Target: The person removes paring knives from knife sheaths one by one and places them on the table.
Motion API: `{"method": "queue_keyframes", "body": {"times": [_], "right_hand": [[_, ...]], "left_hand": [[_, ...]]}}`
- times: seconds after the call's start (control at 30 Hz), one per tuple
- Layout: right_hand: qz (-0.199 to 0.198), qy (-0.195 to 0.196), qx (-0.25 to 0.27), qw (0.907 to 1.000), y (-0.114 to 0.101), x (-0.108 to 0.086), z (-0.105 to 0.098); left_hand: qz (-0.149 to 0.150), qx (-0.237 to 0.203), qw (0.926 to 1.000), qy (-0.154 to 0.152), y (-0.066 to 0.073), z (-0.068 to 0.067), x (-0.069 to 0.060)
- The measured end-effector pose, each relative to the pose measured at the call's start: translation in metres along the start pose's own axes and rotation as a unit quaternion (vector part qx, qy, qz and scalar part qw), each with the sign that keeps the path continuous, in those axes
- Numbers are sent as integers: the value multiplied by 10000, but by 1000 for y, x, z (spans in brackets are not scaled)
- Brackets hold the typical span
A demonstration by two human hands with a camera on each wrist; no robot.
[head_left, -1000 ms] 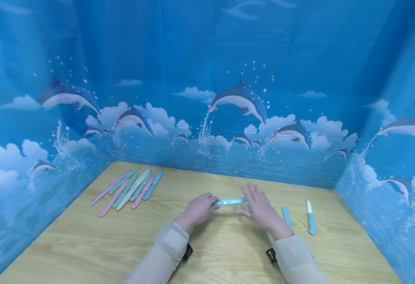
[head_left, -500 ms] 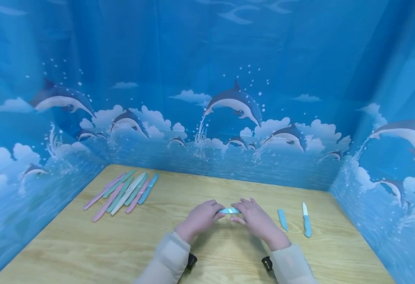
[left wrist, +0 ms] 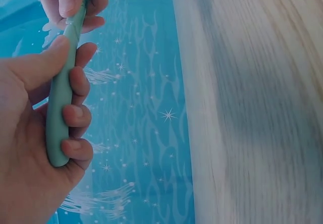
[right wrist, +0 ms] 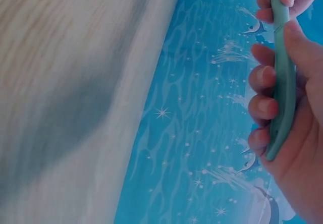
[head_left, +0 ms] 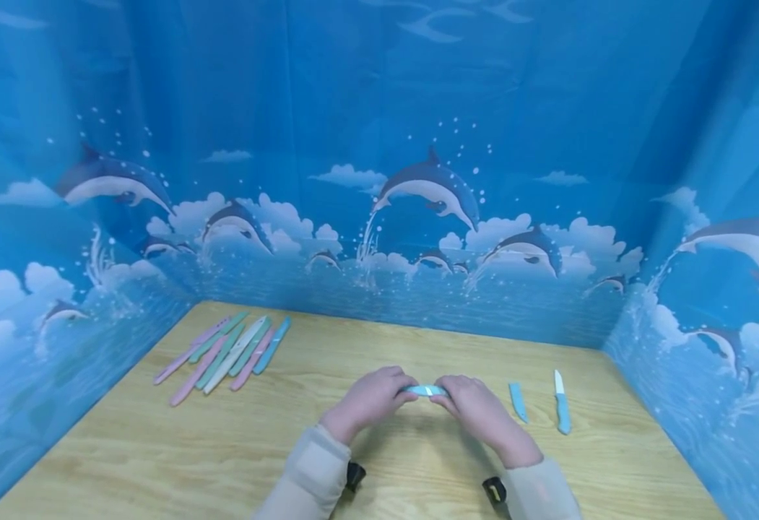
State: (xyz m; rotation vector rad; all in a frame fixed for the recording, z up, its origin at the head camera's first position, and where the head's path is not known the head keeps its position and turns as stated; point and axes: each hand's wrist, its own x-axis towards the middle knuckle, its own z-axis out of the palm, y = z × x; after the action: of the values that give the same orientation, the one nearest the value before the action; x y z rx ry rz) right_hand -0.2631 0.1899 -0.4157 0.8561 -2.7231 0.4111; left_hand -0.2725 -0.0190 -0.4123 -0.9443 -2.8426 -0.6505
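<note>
Both hands hold a turquoise sheathed knife (head_left: 427, 391) level, a little above the middle of the table. My left hand (head_left: 374, 399) curls its fingers round the smooth, round-ended knife handle (left wrist: 60, 108), thumb along it. My right hand (head_left: 479, 415) grips the knife sheath (right wrist: 283, 103), which tapers to a point near the palm. In the head view the hands sit close together, with only a short stretch of the knife showing between them. The blade is hidden inside the sheath.
A bare-bladed paring knife (head_left: 562, 408) with a turquoise handle lies on the right of the wooden table (head_left: 366, 339), beside a loose turquoise sheath (head_left: 518, 402). At the back left lies a pile of pink, green, white and blue knives (head_left: 226, 357). Dolphin-print curtains (head_left: 379, 289) stand round the table's back and sides.
My right hand has gone from spread fingers at the knife's far end to gripping the sheath. The hands have come closer together. The head view has shifted slightly.
</note>
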Motion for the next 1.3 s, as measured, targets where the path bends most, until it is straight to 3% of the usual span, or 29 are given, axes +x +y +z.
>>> {"method": "queue_keyframes", "body": {"times": [0.83,1.3], "right_hand": [[71,-203,134,9997,5,-8,-4],[174,-338,272,9989,5,-9,-8]], "left_hand": [[322,7,9993,-196,1,4,2],[210,-169,9994,-239,3,3,2]]}}
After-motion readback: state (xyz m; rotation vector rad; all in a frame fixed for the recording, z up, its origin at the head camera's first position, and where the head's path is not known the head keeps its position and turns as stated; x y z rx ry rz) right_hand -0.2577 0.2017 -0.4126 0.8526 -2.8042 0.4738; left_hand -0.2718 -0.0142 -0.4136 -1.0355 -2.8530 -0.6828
